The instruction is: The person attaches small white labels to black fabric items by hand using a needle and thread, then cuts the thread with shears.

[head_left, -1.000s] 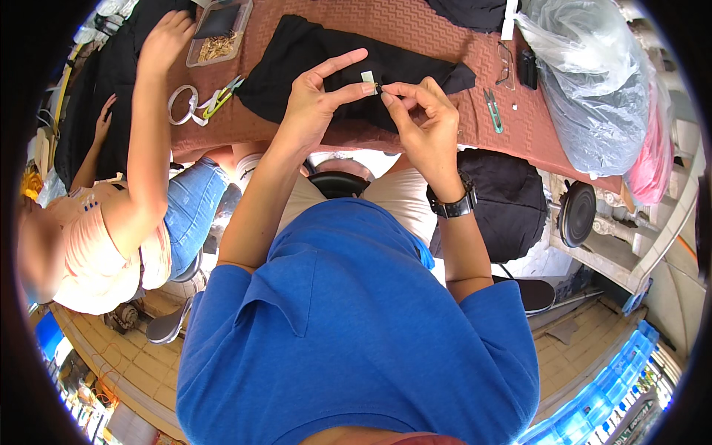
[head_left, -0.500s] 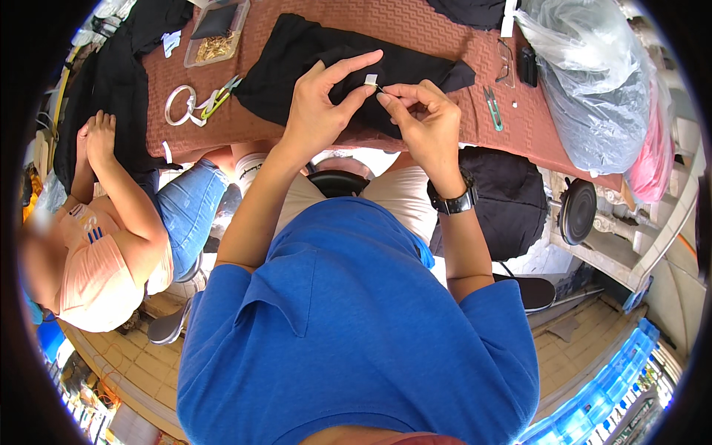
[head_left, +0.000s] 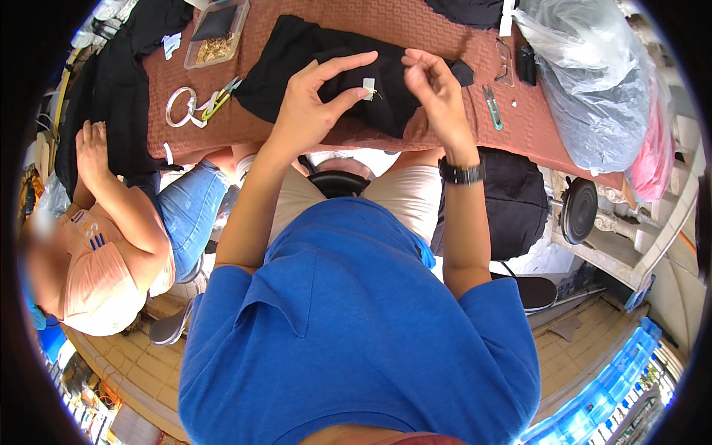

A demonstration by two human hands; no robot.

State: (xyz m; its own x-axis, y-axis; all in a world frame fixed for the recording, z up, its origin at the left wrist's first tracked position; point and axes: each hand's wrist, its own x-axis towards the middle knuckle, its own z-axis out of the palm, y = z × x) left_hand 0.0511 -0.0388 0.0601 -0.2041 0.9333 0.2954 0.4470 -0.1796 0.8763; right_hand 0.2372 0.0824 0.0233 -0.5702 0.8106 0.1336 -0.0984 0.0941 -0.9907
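A small white tag (head_left: 369, 84) with a tiny gold-coloured piece and a short dark string on it stands over the folded black cloth (head_left: 297, 55). My left hand (head_left: 315, 100) has its thumb tip against the tag's lower left edge. Its forefinger stretches out above the tag, and the fingers behind are hidden. To the right, apart from the tag, my right hand (head_left: 443, 93) is raised over the cloth's right part. Its thumb and forefinger are apart, with nothing visible between them.
Left on the brown-covered table (head_left: 356, 26) are a clear box (head_left: 215, 50) of gold-coloured pieces, yellow-green scissors (head_left: 219, 100) and a white ribbon loop (head_left: 180, 106). Right are green thread snips (head_left: 492, 107), eyeglasses (head_left: 504, 63) and plastic bags (head_left: 593, 81). A person (head_left: 111, 245) sits at left.
My right hand has let go of the dark string and moved up and right, its fingers parting. My left hand and the tag have shifted slightly toward me. The neighbour's hands have moved slightly.
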